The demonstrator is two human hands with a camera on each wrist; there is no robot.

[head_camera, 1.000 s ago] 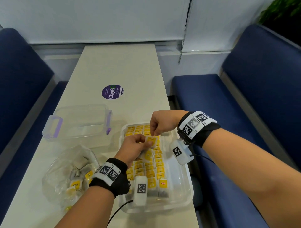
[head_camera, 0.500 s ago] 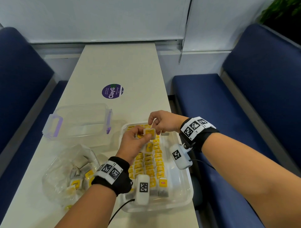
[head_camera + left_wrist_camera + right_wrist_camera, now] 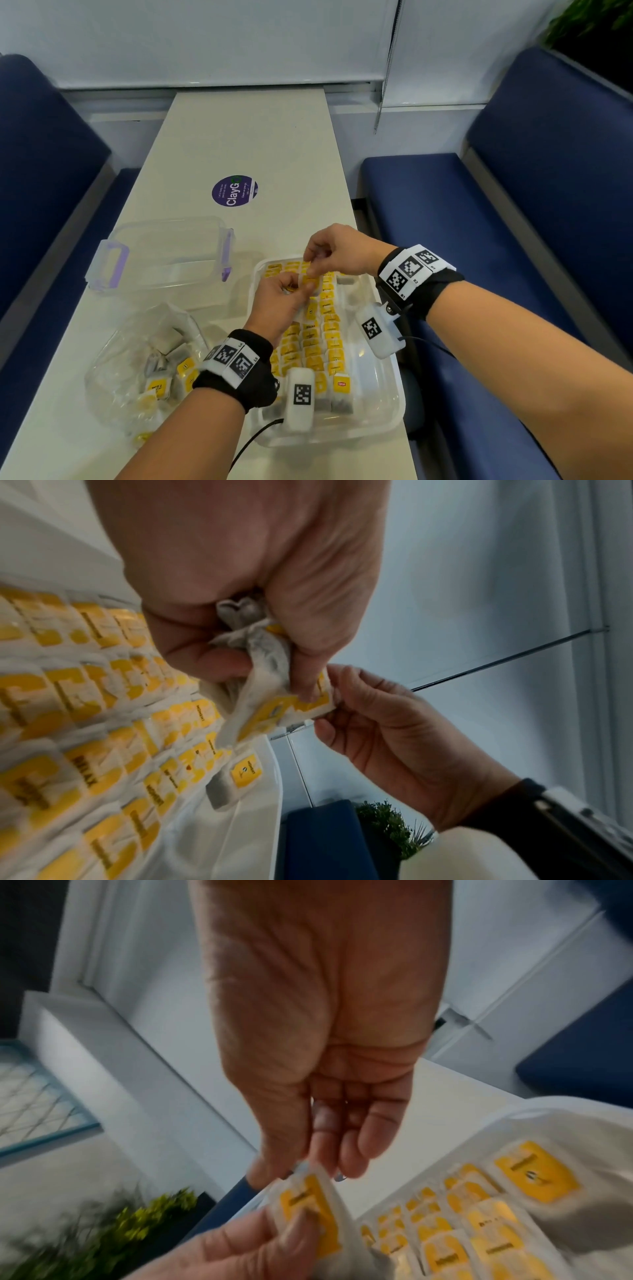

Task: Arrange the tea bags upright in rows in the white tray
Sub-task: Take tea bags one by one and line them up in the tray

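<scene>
Far left on the table (image 3: 246,137), a clear bag (image 3: 144,363) lies crumpled with loose tea bags inside, yellow tags showing through. Behind it sits a clear tub (image 3: 164,253) with purple clips. Further back, a round purple sticker (image 3: 234,190) on the tabletop.

Over to the left hand (image 3: 279,301), above the far end of the tray (image 3: 383,411): fingers curled tight round a held bag (image 3: 310,282), and the left wrist view shows more crumpled bags bunched in the palm, thumb pressed on the yellow tag (image 3: 301,704). The right hand (image 3: 337,253) meets it from the right, thumb and fingertips pinching the top edge of that same bag, the other fingers loosely bent.

Below them, the tray is filling nicely: rows (image 3: 318,346) of tea bags stand packed upright, yellow tags up, running from far end to near. One lone bag (image 3: 344,281) stands apart at the far right of the rows. The tray's right side is bare plastic. Blue benches (image 3: 479,240) flank the table.
</scene>
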